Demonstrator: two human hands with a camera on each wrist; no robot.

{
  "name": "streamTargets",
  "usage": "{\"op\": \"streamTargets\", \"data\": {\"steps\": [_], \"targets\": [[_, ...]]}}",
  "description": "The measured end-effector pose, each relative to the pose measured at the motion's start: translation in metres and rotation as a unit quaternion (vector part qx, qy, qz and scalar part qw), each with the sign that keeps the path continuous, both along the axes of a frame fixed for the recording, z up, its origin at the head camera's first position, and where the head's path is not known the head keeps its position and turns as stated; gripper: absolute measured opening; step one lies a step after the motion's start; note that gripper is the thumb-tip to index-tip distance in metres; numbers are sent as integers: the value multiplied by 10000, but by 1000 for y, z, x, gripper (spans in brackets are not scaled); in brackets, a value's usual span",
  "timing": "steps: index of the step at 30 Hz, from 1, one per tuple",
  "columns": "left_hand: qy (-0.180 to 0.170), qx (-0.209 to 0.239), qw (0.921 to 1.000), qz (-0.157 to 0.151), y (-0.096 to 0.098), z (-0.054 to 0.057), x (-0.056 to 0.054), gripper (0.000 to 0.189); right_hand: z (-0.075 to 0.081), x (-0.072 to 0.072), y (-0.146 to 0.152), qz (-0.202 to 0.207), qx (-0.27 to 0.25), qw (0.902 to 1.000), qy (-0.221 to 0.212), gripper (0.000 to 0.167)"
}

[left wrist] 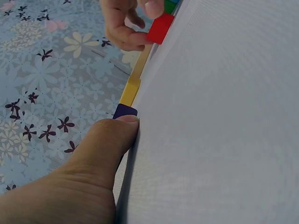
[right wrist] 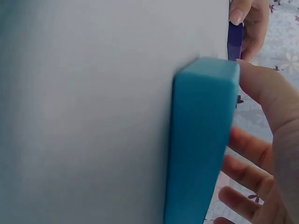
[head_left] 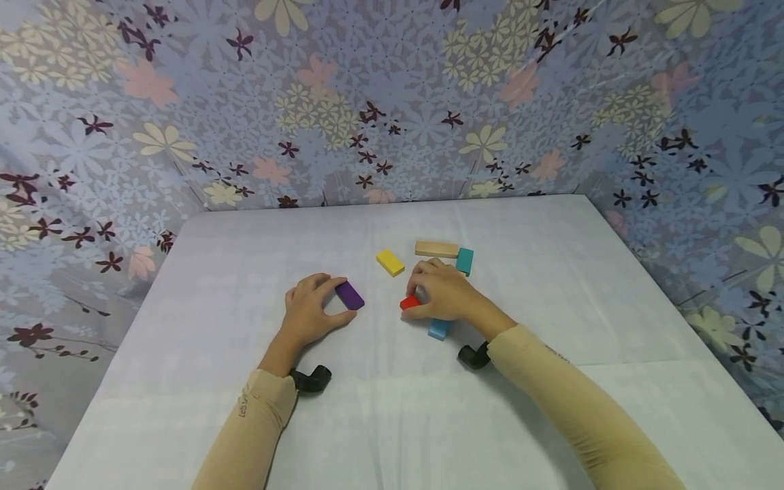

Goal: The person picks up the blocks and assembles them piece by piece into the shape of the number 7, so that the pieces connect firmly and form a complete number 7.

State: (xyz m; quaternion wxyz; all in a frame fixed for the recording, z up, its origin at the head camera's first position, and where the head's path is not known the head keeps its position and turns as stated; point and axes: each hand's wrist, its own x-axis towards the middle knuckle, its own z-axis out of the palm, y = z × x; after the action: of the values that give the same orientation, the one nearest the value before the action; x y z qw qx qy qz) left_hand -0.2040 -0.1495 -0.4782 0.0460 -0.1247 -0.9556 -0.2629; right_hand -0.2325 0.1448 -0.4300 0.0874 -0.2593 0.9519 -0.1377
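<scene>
My left hand is on the white table, with thumb and forefinger pinching the ends of a purple block. In the left wrist view the thumb presses the near end of that block. To the right, my right hand pinches a red block between thumb and fingers. A blue block lies beneath the right palm and looms large in the right wrist view. Behind the red block, a green block shows partly; the right hand covers it in the head view.
A yellow block lies between and beyond the hands. Past the right hand are a plain wooden block and a teal block at its end. Dark wrist cameras hang below both wrists. Flowered cloth surrounds the table.
</scene>
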Motion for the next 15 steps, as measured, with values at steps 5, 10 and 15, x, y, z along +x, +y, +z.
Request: {"op": "streamTargets", "data": {"steps": [5, 10, 15], "targets": [[-102, -34, 9999, 7, 0, 0, 0, 71, 2, 4, -1, 227, -25, 9995, -204, 37], [-137, -50, 9999, -1, 0, 0, -1, 72, 2, 12, 2, 532, -213, 9973, -464, 35], [-116, -34, 9999, 4, -1, 0, -1, 72, 0, 22, 4, 813, -336, 9943, -605, 34]]}}
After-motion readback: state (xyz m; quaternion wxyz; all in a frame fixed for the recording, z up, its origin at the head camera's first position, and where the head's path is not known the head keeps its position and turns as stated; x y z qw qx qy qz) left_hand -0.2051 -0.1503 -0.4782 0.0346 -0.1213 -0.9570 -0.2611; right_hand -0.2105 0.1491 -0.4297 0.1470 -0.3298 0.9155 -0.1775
